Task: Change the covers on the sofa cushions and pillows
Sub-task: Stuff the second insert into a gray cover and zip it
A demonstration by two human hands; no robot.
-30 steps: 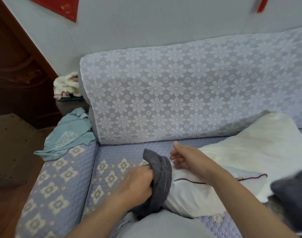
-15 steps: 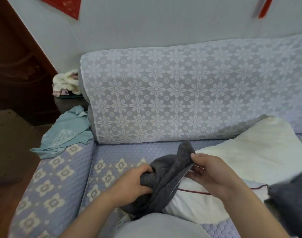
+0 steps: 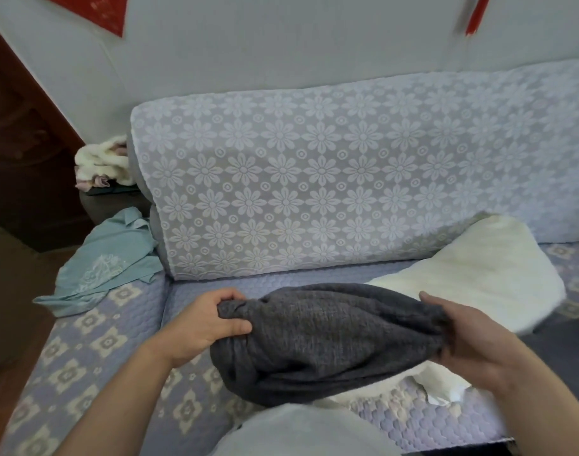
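Grey cushion cover, frame centre: left hand and right hand fingers grasping opposite ends, over white pillow.

We see soft, even, diffuse light with faint shadows; the red hanging strip at far right is motion-blurred, and wide-angle distortion bends the edges.

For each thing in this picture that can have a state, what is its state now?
grey cover: bunched, stretched between both hands
left hand: grips the cover's left end
right hand: holds the cover's right end
white pillow: bare, lying on the seat
teal cloth: crumpled on the sofa's left end
lace backrest cover: spread over the backrest
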